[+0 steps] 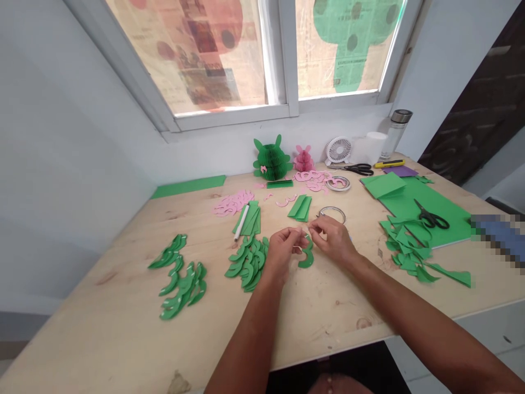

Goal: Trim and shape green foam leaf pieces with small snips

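Note:
My left hand (pixel 285 246) is closed on a wavy green paper cutout (pixel 305 260), which hangs just above the wood between my hands. Close beside it, my right hand (pixel 332 238) has thumb and forefinger pinched together near the cutout's top end. What lies in that pinch is too small to make out. A roll of tape (pixel 333 212) lies behind my right hand, partly covered by it. Left of my left hand sits a pile of similar green cutouts (pixel 248 262). Farther left, another group of green cutouts (pixel 184 293) carries small whitish strips.
Behind my hands are folded green strips (pixel 300 208), a white pen (pixel 241 221) and pink cutouts (pixel 233 202). Green scraps (pixel 408 249) and black scissors (pixel 430 215) lie right. A green honeycomb figure (pixel 273 161), a small fan (pixel 339 149) and a glass bottle (pixel 396 134) stand along the wall.

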`<state>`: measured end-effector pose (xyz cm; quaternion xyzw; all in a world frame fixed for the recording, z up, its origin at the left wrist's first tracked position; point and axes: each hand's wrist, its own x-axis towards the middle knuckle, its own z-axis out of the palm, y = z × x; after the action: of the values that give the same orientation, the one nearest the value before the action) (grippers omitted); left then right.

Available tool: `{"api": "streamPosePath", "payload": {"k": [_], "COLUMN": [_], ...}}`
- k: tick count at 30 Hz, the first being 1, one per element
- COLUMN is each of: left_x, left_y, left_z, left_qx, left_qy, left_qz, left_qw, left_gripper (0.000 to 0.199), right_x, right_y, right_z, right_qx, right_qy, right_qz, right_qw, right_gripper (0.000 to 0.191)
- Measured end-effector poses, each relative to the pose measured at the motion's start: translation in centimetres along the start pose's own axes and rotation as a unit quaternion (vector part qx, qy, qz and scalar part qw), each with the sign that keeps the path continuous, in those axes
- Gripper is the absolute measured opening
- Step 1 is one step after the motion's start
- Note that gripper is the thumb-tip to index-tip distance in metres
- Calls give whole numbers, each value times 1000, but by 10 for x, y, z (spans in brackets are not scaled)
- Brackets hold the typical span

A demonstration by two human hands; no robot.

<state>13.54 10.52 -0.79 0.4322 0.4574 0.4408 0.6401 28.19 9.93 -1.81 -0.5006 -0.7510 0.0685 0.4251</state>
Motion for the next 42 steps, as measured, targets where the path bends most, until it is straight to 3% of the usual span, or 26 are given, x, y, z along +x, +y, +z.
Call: {"api": "streamPosePath", "payload": {"k": [7, 15, 24, 30, 42], "left_x": [0, -1, -1, 1, 3], "left_y": [-1, 0, 1, -1, -4], "left_z": [-1, -2, 2, 1, -2], "left_qx": [-59, -78, 22, 76, 151], "left_qy": [-24, -35, 17, 8, 17], "left_qz": [-53, -55, 17, 58, 96], "left_qw": [997, 995, 999, 995, 984], "left_gripper": [32, 24, 17, 21, 16], "right_x": [0, 0, -1, 1, 2], "right_y": [-5, -9, -7, -2, 0], "right_z": [-3, -4, -3, -2, -1], "right_qx": [-98, -122, -3, 104, 119], "right_qy": [3, -21, 8, -33, -43], "right_qz": [-104, -121, -37, 65, 116], "right_qw": [990, 985, 999, 992, 985], "right_gripper": [17, 21, 15, 12, 9]}}
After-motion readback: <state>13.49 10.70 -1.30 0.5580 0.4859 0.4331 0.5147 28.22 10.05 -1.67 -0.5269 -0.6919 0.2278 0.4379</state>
